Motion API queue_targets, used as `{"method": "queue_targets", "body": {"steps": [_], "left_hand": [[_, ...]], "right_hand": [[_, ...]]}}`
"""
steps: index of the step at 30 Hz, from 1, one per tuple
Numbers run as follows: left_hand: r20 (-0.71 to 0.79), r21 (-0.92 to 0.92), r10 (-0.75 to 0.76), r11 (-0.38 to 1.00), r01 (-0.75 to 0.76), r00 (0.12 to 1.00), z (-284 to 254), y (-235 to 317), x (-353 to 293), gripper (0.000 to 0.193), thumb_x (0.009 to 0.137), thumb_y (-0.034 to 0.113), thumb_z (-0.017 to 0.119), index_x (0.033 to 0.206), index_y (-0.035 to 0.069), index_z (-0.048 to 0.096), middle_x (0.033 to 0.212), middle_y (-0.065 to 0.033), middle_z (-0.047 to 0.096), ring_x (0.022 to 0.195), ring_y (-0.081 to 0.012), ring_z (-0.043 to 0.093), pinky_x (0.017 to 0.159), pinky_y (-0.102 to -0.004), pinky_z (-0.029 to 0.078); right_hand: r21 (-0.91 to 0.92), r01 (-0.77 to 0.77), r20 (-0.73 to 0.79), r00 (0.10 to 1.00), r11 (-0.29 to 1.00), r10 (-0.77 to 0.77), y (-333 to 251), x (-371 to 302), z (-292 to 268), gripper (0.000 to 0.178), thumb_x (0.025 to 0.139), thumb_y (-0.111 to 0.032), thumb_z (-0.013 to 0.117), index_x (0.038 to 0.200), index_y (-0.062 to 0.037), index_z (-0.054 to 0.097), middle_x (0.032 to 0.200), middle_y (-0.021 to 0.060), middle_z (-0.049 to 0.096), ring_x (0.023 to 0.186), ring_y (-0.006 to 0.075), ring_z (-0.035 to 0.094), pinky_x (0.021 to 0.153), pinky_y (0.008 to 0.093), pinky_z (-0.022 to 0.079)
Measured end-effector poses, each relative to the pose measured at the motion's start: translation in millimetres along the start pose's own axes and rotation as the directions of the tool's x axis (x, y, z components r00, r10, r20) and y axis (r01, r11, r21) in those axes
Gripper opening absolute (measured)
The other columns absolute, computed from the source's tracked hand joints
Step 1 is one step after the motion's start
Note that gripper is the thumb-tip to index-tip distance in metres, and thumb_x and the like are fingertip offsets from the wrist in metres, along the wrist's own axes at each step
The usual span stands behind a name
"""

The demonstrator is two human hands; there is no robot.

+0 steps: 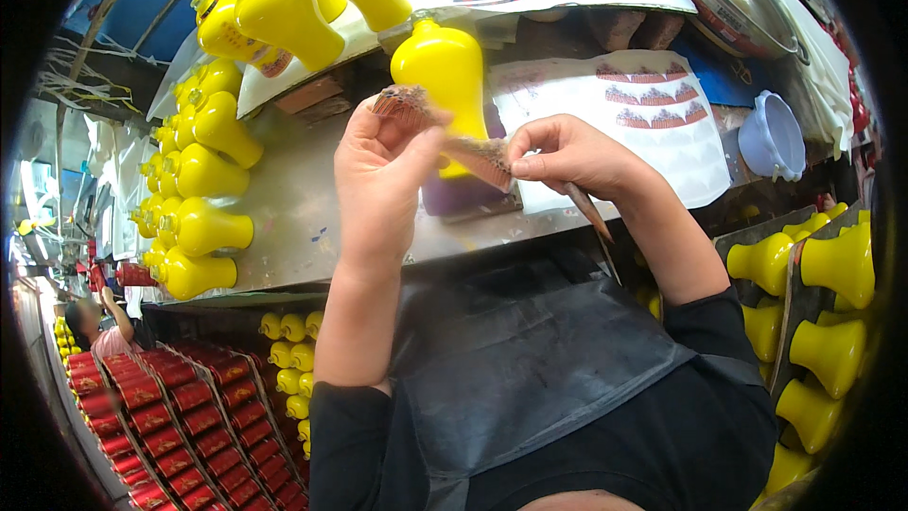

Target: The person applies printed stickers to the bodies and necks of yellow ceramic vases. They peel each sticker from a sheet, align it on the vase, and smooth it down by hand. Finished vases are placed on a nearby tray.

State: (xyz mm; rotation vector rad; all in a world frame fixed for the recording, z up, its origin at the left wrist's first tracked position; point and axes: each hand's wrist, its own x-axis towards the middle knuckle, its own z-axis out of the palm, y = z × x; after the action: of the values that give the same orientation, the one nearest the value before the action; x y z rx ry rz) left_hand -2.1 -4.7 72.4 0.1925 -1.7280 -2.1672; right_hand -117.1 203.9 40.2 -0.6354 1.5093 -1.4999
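Raised over the work table, my left hand [383, 156] pinches one end of a limp decal strip [487, 163] with a pinkish-brown, scalloped pattern. The fingers of my right hand [567, 156] close on the strip's other end, so it stretches between both hands. Below my right hand sticks out a thin brown handle [590, 212]; its upper end is hidden by the hand. Just behind the strip, a glossy yellow vase-shaped bottle [438, 66] stands on a purple block [463, 197], partly covered by my hands and the strip. A white decal sheet [681, 156] with similar printed strips lies to the right.
Yellow bottles [208, 170] crowd the table's left side, and more [288, 14] stand at the back. A lavender bowl [771, 137] and a metal basin [738, 0] sit at right. Racks of yellow bottles [828, 350] flank me; red cylinders [189, 407] are stacked lower left, near another person [109, 336].
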Motion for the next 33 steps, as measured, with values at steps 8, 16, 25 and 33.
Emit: {"method": "queue_targets", "body": {"steps": [8, 16, 25, 33], "left_hand": [[-0.116, -0.035, 0.005, 0.999, -0.009, 0.993, -12.8, -15.8, 0.5, 0.037, 0.090, -0.005, 0.073, 0.124, 0.004, 0.061, 0.105, -0.0095, 0.073, 0.093, -0.0154, 0.069, 0.074, -0.0281, 0.057], [-0.218, -0.128, -0.033, 0.992, 0.005, 0.975, -17.8, -19.0, 4.1, 0.039, 0.091, -0.005, 0.072, 0.126, 0.005, 0.060, 0.104, -0.0100, 0.072, 0.092, -0.0161, 0.069, 0.072, -0.0287, 0.058], [-0.234, -0.189, -0.043, 0.982, -0.002, 0.971, -18.9, -18.1, 8.5, 0.040, 0.091, -0.006, 0.070, 0.129, 0.005, 0.059, 0.105, -0.0101, 0.071, 0.093, -0.0165, 0.069, 0.070, -0.0286, 0.059], [-0.290, -0.195, -0.094, 0.980, 0.037, 0.952, -25.1, -39.7, -10.0, 0.040, 0.093, -0.007, 0.068, 0.130, 0.003, 0.058, 0.108, -0.0116, 0.071, 0.092, -0.0156, 0.069, 0.073, -0.0276, 0.058]], "right_hand": [[0.051, -0.010, 0.014, 1.000, 0.999, 0.009, -8.6, 10.2, 5.4, 0.036, 0.093, -0.019, 0.077, 0.124, -0.0047, 0.065, 0.096, 0.0052, 0.070, 0.070, 0.0085, 0.062, 0.065, 0.0226, 0.051], [-0.063, -0.121, -0.070, 0.991, 0.991, 0.117, -15.4, 21.3, -2.1, 0.034, 0.085, -0.017, 0.086, 0.113, -0.0016, 0.077, 0.100, 0.0060, 0.074, 0.090, 0.0123, 0.068, 0.084, 0.0263, 0.055], [0.000, -0.176, -0.021, 0.984, 0.984, 0.176, -23.5, 25.9, -13.9, 0.019, 0.089, -0.019, 0.081, 0.097, -0.0023, 0.078, 0.087, 0.0006, 0.072, 0.081, 0.0071, 0.062, 0.077, 0.0240, 0.049], [-0.158, -0.135, -0.095, 0.988, 0.978, 0.121, -10.2, 15.4, -12.2, 0.015, 0.096, -0.017, 0.072, 0.099, -0.0022, 0.071, 0.089, 0.0016, 0.070, 0.077, 0.0039, 0.059, 0.067, 0.0184, 0.047]]}}
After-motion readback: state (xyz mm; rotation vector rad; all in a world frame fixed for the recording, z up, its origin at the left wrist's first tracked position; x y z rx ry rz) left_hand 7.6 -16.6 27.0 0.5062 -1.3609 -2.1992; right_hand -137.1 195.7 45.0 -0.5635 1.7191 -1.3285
